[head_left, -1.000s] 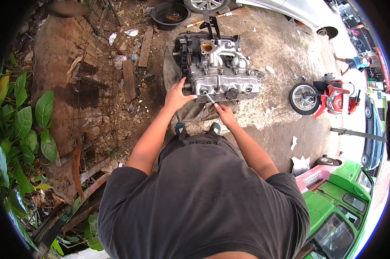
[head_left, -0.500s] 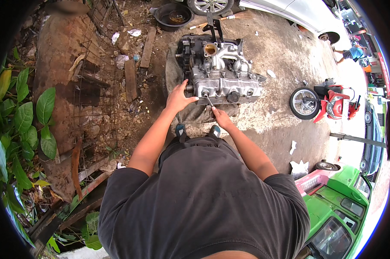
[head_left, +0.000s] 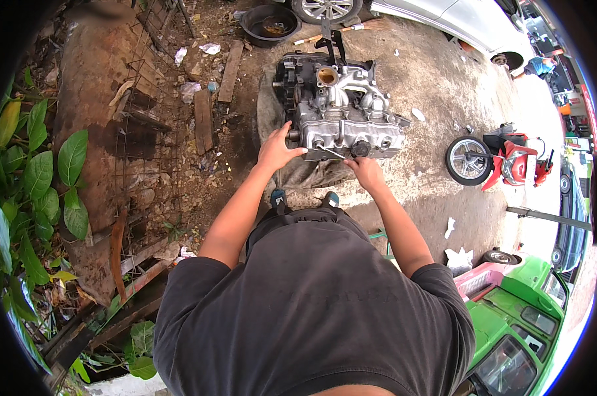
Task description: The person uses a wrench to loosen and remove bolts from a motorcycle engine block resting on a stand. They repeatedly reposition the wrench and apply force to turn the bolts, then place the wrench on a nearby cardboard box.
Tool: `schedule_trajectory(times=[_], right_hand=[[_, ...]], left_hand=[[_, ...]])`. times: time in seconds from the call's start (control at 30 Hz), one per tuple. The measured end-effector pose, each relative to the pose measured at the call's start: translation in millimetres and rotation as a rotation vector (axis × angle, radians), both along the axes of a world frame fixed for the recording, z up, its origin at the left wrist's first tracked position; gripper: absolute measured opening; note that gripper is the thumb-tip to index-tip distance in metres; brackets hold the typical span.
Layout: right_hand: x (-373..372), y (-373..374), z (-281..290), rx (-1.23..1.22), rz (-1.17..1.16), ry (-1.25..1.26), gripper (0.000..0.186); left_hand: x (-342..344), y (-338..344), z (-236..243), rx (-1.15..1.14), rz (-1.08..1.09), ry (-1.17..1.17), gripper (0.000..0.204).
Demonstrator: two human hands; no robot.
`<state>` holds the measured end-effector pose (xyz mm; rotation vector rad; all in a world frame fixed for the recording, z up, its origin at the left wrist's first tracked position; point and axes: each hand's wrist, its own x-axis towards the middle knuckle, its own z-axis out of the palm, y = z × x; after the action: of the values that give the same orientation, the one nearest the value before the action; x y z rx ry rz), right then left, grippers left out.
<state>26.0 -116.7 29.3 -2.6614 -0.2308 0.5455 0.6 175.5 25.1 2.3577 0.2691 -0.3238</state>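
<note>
A silver and dark engine (head_left: 348,105) rests upright on a grimy cloth (head_left: 301,173) before me. My left hand (head_left: 276,149) rests against the lower left corner of its ribbed cover, thumb and fingers apart. My right hand (head_left: 365,170) grips the end of a slim metal wrench (head_left: 332,152), which angles up leftward to a round fitting (head_left: 318,145) on the front, left of a black cap (head_left: 360,149).
Wooden planks (head_left: 203,119), rusty mesh and leafy plants (head_left: 72,155) lie to the left. A black basin (head_left: 252,28) and silver car (head_left: 430,16) are above. A red motorcycle (head_left: 515,165), green vehicle (head_left: 519,310) and distant person in blue (head_left: 542,65) are to the right.
My right hand has swung rightward and slightly up, turning the wrench from a steep slant to a flatter one. My left hand stays against the engine's corner.
</note>
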Motion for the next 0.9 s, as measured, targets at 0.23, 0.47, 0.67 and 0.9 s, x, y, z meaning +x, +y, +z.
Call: schedule_trajectory(times=[0.23,0.47,0.67,0.9], right_hand=[[28.3,-9.1,44.7,-0.076,0.114,-0.267,0.044],[77.1,15.2,94.0,-0.219,0.466,-0.411,0.039],[76.2,33.7,113.1,-0.431,0.686,-0.534,0.021],[45.1,14.4,109.9,-0.292,0.487,-0.698,0.015]], left_hand=[[-0.5,-0.8,4.1,0.005,0.008,0.004,0.104],[0.0,-0.6,2.8,0.012,0.005,-0.013,0.104],[0.6,-0.5,-2.1,0.014,0.006,-0.021,0.105],[-0.2,1.2,-6.2,0.024,-0.015,-0.02,0.104]])
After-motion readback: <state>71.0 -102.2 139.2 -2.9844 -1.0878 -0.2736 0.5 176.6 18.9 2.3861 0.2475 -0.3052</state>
